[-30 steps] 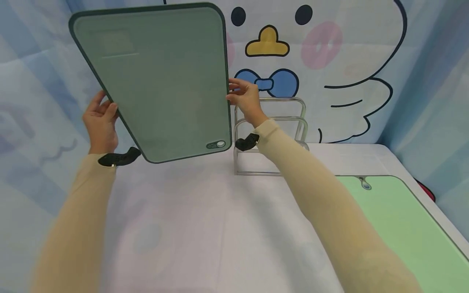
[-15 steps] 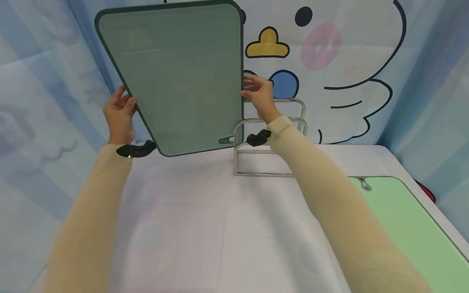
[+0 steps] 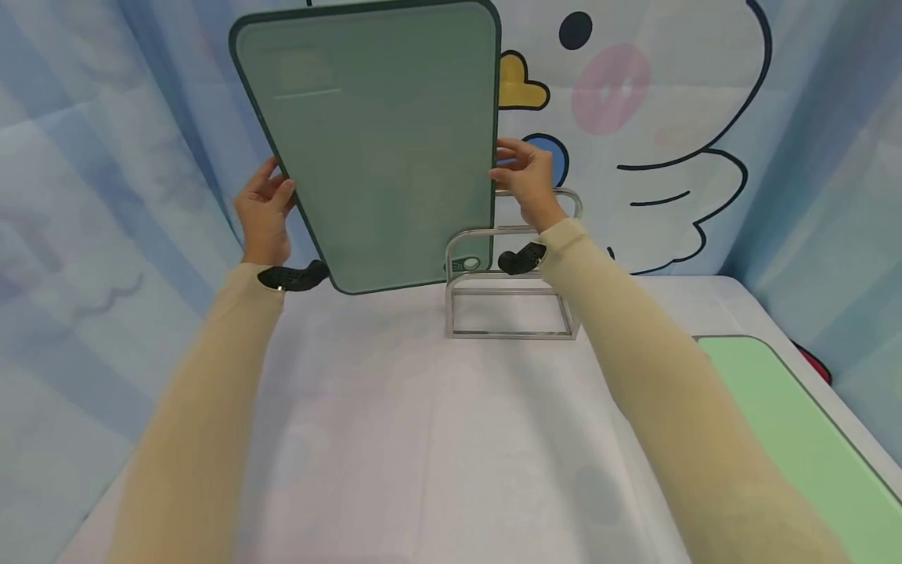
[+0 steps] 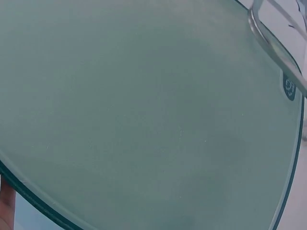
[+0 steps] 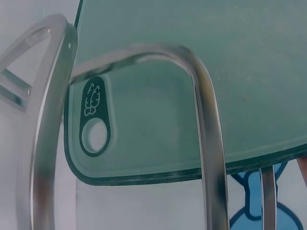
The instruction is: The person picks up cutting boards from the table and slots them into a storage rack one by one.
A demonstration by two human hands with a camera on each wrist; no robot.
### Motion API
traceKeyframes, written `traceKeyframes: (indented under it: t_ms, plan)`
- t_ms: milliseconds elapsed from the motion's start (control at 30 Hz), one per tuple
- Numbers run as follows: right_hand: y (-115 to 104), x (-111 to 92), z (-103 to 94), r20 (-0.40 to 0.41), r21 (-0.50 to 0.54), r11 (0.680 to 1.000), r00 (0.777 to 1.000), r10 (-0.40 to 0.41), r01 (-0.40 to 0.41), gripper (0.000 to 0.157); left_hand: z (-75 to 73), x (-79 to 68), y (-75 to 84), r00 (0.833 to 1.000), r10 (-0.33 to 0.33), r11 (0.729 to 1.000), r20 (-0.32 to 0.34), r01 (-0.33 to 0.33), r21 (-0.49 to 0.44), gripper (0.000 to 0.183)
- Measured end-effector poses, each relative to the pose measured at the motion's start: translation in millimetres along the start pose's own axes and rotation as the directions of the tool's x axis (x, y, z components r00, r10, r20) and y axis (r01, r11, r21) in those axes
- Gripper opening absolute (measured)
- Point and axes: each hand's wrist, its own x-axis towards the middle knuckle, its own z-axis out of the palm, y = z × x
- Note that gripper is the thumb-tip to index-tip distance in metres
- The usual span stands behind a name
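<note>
A green cutting board (image 3: 380, 149) with a darker rim is held up, tilted, between both hands. My left hand (image 3: 265, 211) pinches its left edge, thumb in front and fingers behind. On the opposite edge my right hand (image 3: 527, 178) pinches the board the same way. The board's lower right corner, with a hole and a small rabbit-like mark, overlaps the metal rack (image 3: 510, 335). In the right wrist view, one bent bar of the rack (image 5: 211, 139) passes in front of that corner, and another bar (image 5: 267, 201) stands behind the board.
A lighter green board (image 3: 782, 415) lies flat at the right of the white table (image 3: 423, 439), partly behind the right sleeve. A curtain with a cartoon bird (image 3: 676, 102) hangs close behind. Something red (image 3: 813, 362) shows past the table's right edge.
Both hands have carried the cutting board to the right and slightly up. Its lower right corner now lies behind the rack's front bar, where earlier it was left of the rack.
</note>
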Motion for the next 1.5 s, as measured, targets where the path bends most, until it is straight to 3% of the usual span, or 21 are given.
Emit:
traceKeyframes:
  t_ms: [567, 1067, 1500]
  plan:
    - [-6.1, -1.0, -49.3, -0.015, 0.034, 0.999, 1.000, -0.020, 0.020, 0.043, 35.4, -0.3, -28.3, 0.997, -0.039, 0.992, 0.061, 0.032, 0.121, 0.042]
    - [-11.2, -3.0, -89.4, -0.007, 0.043, 0.997, 0.998, -0.063, 0.063, 0.042, 69.4, -4.3, -44.9, 0.993, -0.094, 0.990, 0.077, 0.086, 0.112, 0.045]
    - [-20.7, -9.2, -110.3, -0.047, 0.046, 0.999, 0.999, 0.003, -0.001, 0.047, 89.8, -9.1, -58.5, 0.985, -0.109, 0.986, 0.130, 0.091, 0.141, 0.044]
